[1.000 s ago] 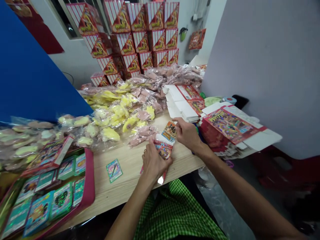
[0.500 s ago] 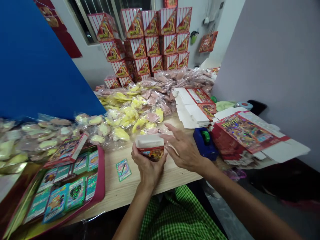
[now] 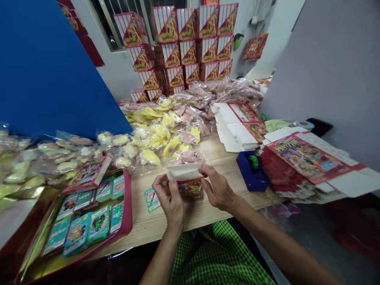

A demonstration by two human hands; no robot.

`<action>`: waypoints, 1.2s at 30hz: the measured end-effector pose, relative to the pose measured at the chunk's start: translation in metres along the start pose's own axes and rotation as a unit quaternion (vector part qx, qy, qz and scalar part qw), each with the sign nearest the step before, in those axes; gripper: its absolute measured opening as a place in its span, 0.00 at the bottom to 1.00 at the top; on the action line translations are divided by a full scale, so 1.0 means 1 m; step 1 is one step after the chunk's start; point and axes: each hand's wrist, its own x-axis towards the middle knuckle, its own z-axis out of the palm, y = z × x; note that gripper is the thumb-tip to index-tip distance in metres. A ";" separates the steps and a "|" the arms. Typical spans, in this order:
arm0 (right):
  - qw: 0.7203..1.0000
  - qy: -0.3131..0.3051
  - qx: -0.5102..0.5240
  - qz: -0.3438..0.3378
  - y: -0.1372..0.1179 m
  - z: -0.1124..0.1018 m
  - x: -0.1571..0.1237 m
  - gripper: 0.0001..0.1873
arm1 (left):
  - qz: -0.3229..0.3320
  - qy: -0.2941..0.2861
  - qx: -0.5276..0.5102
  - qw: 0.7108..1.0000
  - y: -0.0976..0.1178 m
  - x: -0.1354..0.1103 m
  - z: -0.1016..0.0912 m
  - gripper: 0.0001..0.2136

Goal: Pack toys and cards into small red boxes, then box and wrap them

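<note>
A small red printed cardboard box (image 3: 191, 190) rests on the table in front of me, its white top flap (image 3: 184, 172) raised. At the box's left end, my left hand (image 3: 171, 202) is closed, with thumb and curled fingers at the corner. My right hand (image 3: 218, 187) pinches the right end near the flap. What is inside the box is hidden. A shiny printed card (image 3: 152, 200) lies just left of my left hand, partly covered by it.
On the left, a pink-rimmed tray (image 3: 127, 202) holds several card stacks, with a red box (image 3: 90, 173) on its edge. Bagged yellow plush toys (image 3: 150, 156) spread behind. A blue tape dispenser (image 3: 252, 172) and flattened cartons (image 3: 311, 158) lie right; stacked boxes (image 3: 166, 25) stand at the back.
My right hand has come from beside the box to its right end. My left hand has shifted from around the box to its left corner. The box now sits lower, its front turned to me.
</note>
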 end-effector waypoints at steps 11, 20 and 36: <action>0.985 -0.165 -0.042 0.036 0.019 -0.018 0.044 0.08 | 0.130 0.036 -0.011 0.991 -0.017 0.018 0.008 0.12; 0.993 -0.103 0.050 0.019 0.012 -0.016 0.036 0.20 | 0.086 0.049 0.000 0.995 -0.006 0.014 0.004 0.12; 0.994 -0.068 0.080 -0.028 0.006 -0.027 0.021 0.15 | 0.119 -0.190 -0.117 0.968 -0.006 0.015 -0.022 0.14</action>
